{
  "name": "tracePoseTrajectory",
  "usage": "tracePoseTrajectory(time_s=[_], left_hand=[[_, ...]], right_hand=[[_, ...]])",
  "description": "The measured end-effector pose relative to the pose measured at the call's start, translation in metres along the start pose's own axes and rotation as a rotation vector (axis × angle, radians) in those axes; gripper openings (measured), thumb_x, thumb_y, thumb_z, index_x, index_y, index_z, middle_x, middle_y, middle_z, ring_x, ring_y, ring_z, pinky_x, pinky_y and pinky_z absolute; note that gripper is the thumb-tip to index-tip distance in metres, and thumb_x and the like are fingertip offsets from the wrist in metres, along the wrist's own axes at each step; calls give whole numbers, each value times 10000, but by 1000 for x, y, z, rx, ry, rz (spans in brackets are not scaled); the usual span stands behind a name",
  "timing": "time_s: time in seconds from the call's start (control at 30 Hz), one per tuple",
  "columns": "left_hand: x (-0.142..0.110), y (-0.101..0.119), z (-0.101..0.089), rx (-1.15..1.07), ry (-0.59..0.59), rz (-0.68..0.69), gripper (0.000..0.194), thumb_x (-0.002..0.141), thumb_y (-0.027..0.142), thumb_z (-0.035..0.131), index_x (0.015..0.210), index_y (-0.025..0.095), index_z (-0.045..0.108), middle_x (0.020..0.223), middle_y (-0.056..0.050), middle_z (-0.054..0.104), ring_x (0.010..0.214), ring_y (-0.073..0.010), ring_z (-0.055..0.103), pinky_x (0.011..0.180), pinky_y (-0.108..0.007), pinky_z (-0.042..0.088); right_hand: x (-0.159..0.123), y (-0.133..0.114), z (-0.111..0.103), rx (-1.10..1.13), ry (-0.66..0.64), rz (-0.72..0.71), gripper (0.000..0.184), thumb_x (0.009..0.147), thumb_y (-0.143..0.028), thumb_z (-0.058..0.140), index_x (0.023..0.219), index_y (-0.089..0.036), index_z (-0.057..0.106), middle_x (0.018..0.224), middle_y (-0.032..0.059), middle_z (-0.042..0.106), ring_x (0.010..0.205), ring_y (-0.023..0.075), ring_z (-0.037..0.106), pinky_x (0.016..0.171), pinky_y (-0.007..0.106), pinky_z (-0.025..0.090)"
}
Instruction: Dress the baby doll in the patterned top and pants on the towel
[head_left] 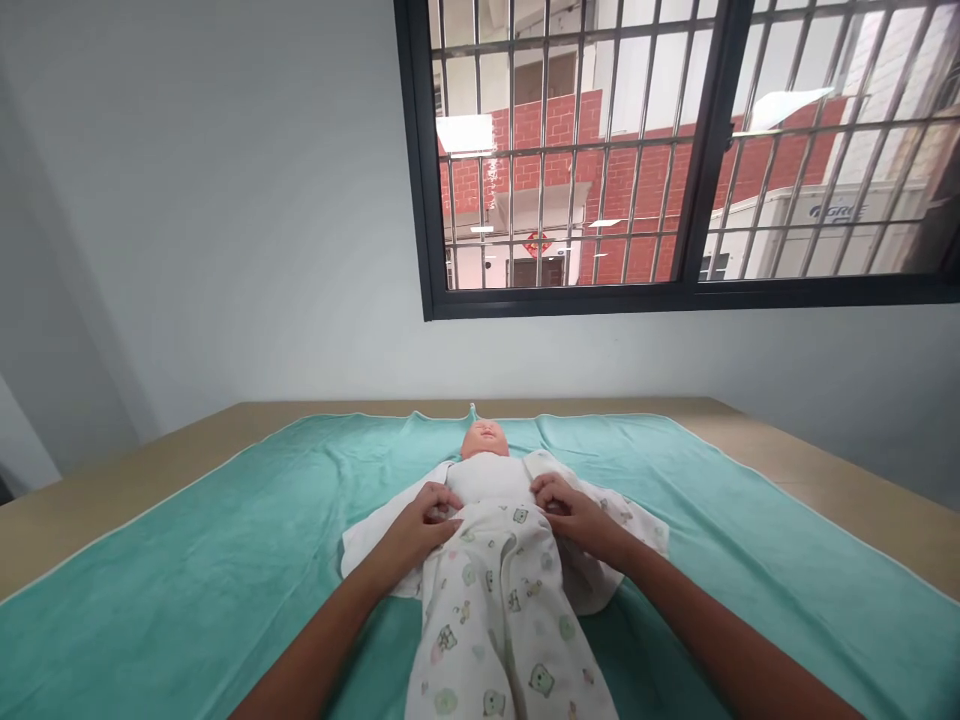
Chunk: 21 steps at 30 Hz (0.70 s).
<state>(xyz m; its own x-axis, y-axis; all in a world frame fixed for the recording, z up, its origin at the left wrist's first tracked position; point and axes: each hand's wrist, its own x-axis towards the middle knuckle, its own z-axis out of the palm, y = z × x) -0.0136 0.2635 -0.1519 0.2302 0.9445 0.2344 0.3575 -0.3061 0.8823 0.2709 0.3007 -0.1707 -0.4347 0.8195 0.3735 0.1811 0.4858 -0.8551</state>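
White printed cloth (517,600) is covering the lower body of a doll (484,440), its upper edge lying between the left hand (429,525) and right hand (571,512). Both hands' fingers are curling at that edge; whether they are pinching it, I cannot tell. Forearms are reaching in from below, crossing an opened white garment (637,515) spreading beneath the doll over a teal blanket (187,560).

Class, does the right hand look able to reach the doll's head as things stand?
Probably yes: the right hand is at the printed cloth, and nothing visible blocks its way to the doll's head.
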Motion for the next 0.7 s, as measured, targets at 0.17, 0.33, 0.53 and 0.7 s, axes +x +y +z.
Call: tracePoseTrajectory(time_s=[0.17, 0.33, 0.53, 0.7], left_hand=[[7, -5, 7, 9, 93, 62, 112, 791, 291, 565, 747, 200, 516, 1180, -53, 567, 1066, -208, 525, 848, -275, 403], [41, -13, 14, 242, 323, -35, 124, 854, 316, 462, 774, 224, 438, 710, 29, 587, 725, -168, 569, 665, -257, 391], [50, -23, 11, 309, 353, -64, 77, 784, 282, 543, 781, 225, 490, 688, 16, 592, 686, -183, 546, 640, -263, 350], [32, -26, -2, 235, 115, -128, 110, 795, 300, 476, 776, 219, 548, 754, -7, 617, 650, -172, 560, 551, -242, 387]], right_hand=[[7, -13, 2, -207, 36, -66, 155, 856, -318, 501, 747, -212, 529, 1117, 49, 613, 1044, 213, 531, 890, 351, 398], [43, 1, 10, -474, 230, 73, 202, 809, -355, 519, 679, -219, 447, 622, -46, 509, 623, 145, 462, 609, 269, 342], [49, 22, 22, -535, 370, 139, 221, 801, -376, 500, 670, -215, 422, 586, -47, 469, 586, 138, 435, 574, 252, 296], [19, 33, 18, -460, 313, 132, 342, 863, -459, 417, 643, -205, 478, 608, -11, 547, 614, 158, 465, 581, 270, 307]])
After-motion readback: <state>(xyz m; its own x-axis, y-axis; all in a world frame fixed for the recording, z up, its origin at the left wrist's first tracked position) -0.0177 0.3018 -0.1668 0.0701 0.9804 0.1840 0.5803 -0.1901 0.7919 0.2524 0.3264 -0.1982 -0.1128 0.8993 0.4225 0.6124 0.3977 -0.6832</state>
